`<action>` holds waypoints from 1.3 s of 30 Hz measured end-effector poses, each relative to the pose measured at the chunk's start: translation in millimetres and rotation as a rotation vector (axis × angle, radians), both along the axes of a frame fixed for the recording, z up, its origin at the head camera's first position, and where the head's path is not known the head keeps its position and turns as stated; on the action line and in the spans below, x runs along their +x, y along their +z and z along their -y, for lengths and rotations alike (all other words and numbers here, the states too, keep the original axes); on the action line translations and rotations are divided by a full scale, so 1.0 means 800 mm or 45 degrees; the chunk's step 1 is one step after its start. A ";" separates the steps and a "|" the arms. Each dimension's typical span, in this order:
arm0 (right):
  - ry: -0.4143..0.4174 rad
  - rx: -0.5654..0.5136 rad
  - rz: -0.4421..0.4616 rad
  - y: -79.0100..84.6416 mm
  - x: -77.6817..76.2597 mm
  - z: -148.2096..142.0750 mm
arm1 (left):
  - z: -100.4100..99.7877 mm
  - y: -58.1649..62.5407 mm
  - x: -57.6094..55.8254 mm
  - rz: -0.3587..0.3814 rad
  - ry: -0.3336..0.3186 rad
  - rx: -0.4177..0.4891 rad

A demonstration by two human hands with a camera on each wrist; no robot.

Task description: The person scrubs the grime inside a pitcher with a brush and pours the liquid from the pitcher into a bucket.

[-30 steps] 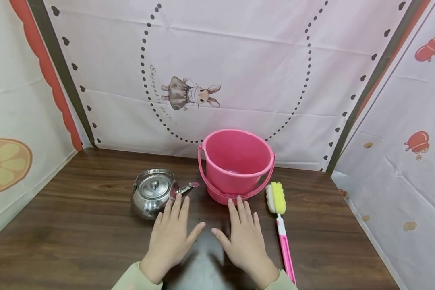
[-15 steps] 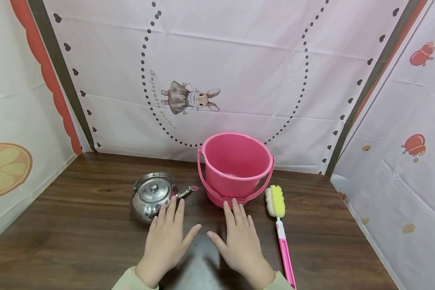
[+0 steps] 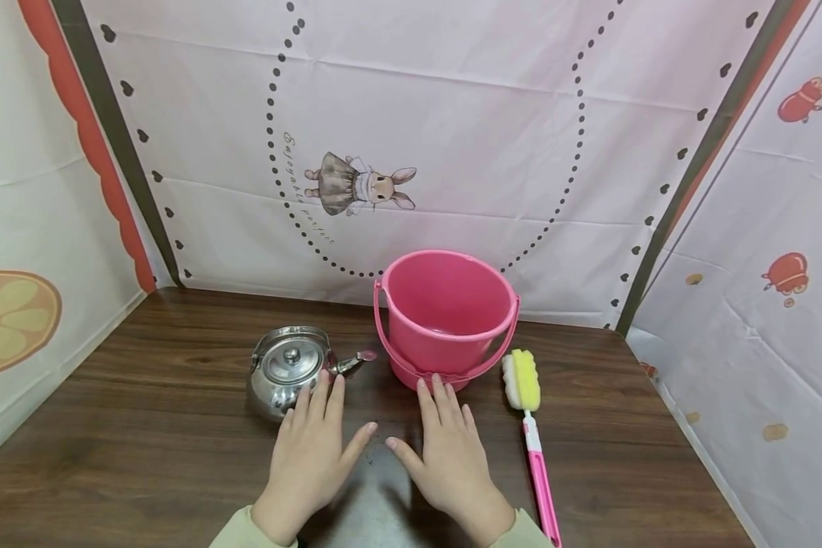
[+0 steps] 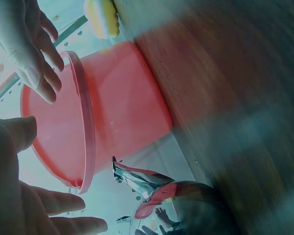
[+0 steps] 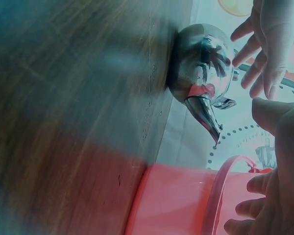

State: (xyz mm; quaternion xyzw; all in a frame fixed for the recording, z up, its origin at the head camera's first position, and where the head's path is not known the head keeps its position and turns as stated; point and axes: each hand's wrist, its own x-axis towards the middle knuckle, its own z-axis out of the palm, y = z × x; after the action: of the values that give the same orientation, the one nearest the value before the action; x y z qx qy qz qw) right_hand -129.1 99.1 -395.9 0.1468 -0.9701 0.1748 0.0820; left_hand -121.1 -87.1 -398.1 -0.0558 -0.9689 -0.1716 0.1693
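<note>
Hands lie flat, palms down, side by side on the dark wooden table. The left hand has straight, spread fingers that hold nothing; its fingertips end just at the steel kettle, though contact cannot be told. The right hand is also flat and empty, its fingertips just short of the pink bucket.

The kettle stands upright with its lid on, spout pointing right toward the bucket, a small gap between them. Right of the bucket lies a sponge brush, yellow-and-white head near the bucket's base, pink handle running toward the near edge, where it is cut off by the frame. A printed cloth backdrop with a rabbit figure walls the table on three sides.

The bucket stands upright, handle folded down at the front; a pale glint shows at its bottom, too faint to tell what it is. Kettle contents are hidden by the lid. Both wrist views are blurred, showing the bucket and kettle sideways.
</note>
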 end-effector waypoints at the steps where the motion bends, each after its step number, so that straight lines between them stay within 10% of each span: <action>1: 0.002 0.002 0.003 0.000 0.000 0.000 | 0.000 0.000 0.000 -0.002 0.001 -0.001; 39: 0.059 0.033 0.039 0.000 -0.014 0.019 | 0.017 0.005 -0.003 -0.049 0.040 0.017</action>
State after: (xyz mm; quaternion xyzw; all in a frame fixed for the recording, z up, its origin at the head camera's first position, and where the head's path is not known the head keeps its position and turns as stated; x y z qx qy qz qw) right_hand -140.2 83.6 -396.0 0.1676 -0.9698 0.1664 0.0609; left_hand -123.1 -101.0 -394.1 -0.0429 -0.9651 -0.1743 0.1909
